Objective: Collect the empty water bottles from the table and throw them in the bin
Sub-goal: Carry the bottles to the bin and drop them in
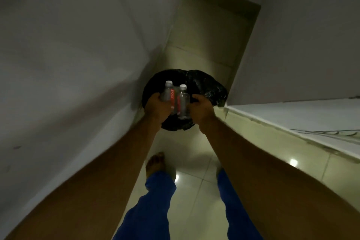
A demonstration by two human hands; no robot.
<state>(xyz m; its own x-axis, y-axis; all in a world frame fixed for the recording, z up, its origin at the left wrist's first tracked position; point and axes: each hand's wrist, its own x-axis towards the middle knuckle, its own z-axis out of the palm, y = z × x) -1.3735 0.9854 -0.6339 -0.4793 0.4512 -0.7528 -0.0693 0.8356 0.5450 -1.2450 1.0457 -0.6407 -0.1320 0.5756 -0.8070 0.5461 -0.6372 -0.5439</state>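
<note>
Two clear water bottles with white caps and red labels are held side by side right over the bin. The left water bottle [168,93] is gripped by my left hand [158,107]. My right hand [200,108] grips the right water bottle [182,101]. Below them stands the bin [206,87], round and lined with a black plastic bag, on the tiled floor in a narrow passage. Both hands cover the near rim of the bin. The inside of the bin is dark and I cannot see what lies in it.
A white wall [68,54] runs close on the left. A white counter or ledge [302,119] with a tiled side borders the right. Glossy floor tiles [196,191] lie underfoot, with my bare foot [155,161] and blue trouser legs [152,200] behind the bin.
</note>
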